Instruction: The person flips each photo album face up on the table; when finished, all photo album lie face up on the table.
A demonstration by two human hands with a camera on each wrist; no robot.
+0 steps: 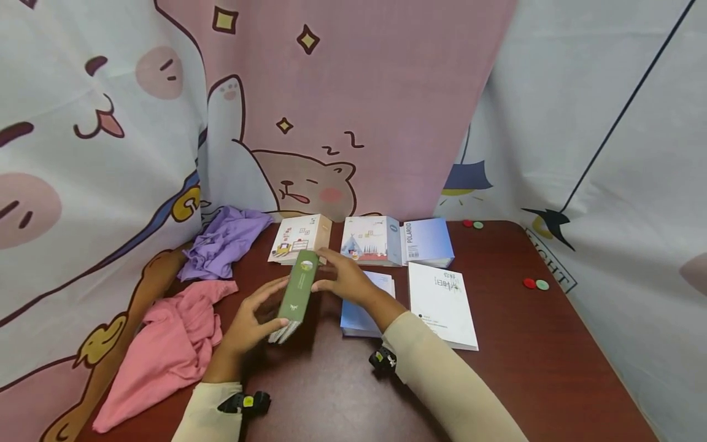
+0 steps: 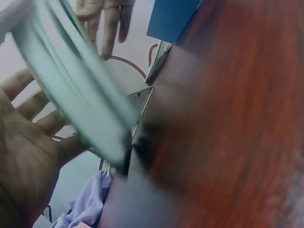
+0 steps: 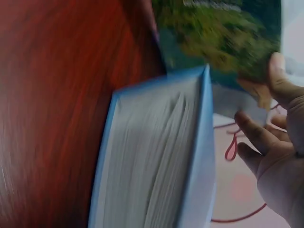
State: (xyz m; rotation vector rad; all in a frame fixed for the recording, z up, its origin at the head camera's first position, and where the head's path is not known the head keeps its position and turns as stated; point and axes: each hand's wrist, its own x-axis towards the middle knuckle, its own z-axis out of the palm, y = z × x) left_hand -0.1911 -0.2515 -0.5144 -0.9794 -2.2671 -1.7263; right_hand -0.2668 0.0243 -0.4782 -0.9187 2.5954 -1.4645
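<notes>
A small green photo album [image 1: 298,285] is held above the table, spine up, its pages hanging toward the near side. My left hand [image 1: 251,322] holds its near left end, thumb at the spine and fingers along the cover. My right hand [image 1: 348,279] pinches the far right end. In the left wrist view the album's pages [image 2: 71,85] are blurred beside the spread fingers of the left hand [image 2: 28,147]. The right wrist view shows a landscape picture on the album's cover [image 3: 218,38], with the right thumb on it.
A blue album [image 1: 359,310] and a white book [image 1: 442,304] lie right of the hands. Behind stand white illustrated albums [image 1: 298,236] and a blue POLAROID album [image 1: 428,239]. Purple cloth [image 1: 223,239] and pink cloth [image 1: 171,337] lie left. Red and green discs [image 1: 529,283] lie right.
</notes>
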